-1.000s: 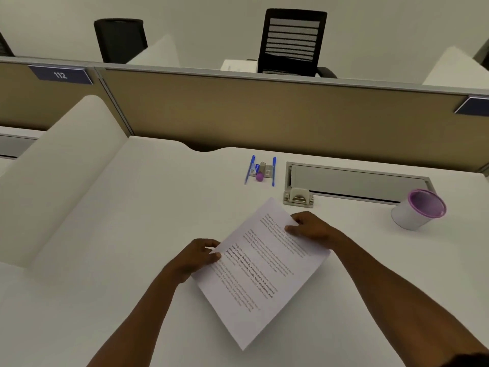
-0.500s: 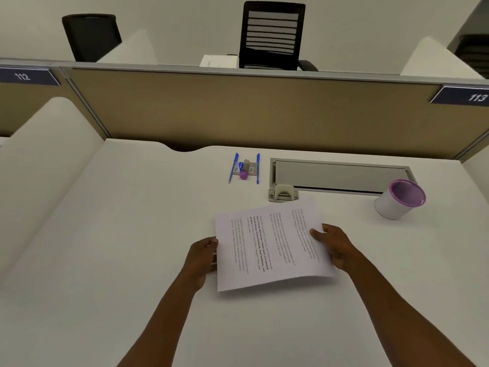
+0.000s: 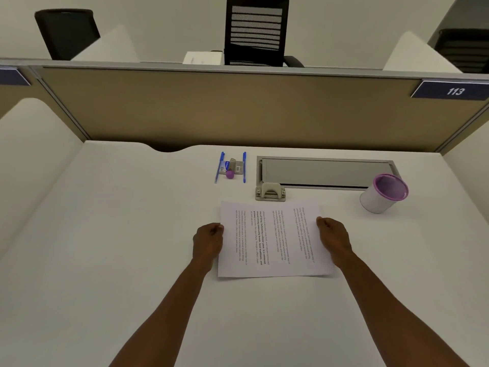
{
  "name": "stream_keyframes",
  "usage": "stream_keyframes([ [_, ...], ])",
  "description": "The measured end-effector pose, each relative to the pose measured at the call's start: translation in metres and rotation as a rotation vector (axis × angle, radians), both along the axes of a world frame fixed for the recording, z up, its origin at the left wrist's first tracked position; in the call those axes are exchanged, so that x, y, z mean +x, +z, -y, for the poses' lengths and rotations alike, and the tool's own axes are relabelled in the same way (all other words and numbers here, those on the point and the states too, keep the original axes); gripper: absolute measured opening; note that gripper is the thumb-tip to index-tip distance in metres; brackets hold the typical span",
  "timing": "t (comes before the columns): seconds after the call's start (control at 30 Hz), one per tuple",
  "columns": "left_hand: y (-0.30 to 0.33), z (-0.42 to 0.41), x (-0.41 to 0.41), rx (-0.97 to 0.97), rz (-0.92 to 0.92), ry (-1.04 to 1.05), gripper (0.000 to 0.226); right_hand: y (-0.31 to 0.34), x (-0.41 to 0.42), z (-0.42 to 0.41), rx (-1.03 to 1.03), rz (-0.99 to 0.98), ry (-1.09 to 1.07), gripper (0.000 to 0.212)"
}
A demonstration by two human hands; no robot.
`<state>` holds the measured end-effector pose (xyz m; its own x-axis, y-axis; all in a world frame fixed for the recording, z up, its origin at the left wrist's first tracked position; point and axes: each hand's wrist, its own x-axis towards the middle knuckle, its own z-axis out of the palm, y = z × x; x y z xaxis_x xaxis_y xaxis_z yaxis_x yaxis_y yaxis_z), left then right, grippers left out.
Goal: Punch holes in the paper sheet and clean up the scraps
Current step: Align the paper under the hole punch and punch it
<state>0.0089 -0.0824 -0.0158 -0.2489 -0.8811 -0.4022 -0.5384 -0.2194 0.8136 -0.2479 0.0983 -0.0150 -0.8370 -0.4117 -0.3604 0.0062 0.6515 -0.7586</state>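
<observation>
Head view: paper sheet [image 3: 272, 239] sits on the white desk [image 3: 132, 234], long edges running left-right, printed text turned sideways. Left hand [image 3: 209, 241] grips the sheet's left edge, fingers curled closed on it. Right hand [image 3: 334, 238] grips the right edge, fingers closed likewise. Hole punch [image 3: 270, 192] stands just beyond the sheet's far edge, approx. centre, in front of the grey cable tray [image 3: 325, 172]. White cup w/ purple rim [image 3: 384, 193] is to the right of the punch, tilted. Two blue pens [image 3: 219, 167] and small items incl. a purple ball [image 3: 230, 174] lie left of the tray. No scraps visible.
</observation>
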Motion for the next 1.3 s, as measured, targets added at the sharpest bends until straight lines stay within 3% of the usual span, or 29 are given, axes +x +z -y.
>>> stream_keyframes([
  [0.2, -0.001, 0.003, -0.013, -0.114, 0.132, 0.036, 0.021, 0.001, 0.005, 0.005, 0.067, -0.106, 0.026, 0.029],
  [0.43, -0.006, 0.005, -0.013, -0.079, 0.105, 0.087, 0.019, -0.001, 0.008, 0.003, 0.038, -0.116, 0.005, 0.030],
  [0.73, -0.006, 0.011, -0.015, -0.097, 0.043, 0.085, 0.022, 0.003, -0.004, 0.003, -0.089, 0.079, -0.090, 0.021],
  [1.3, -0.011, 0.023, -0.019, -0.081, 0.063, 0.019, 0.023, 0.004, -0.006, -0.002, -0.064, 0.159, -0.083, 0.025],
])
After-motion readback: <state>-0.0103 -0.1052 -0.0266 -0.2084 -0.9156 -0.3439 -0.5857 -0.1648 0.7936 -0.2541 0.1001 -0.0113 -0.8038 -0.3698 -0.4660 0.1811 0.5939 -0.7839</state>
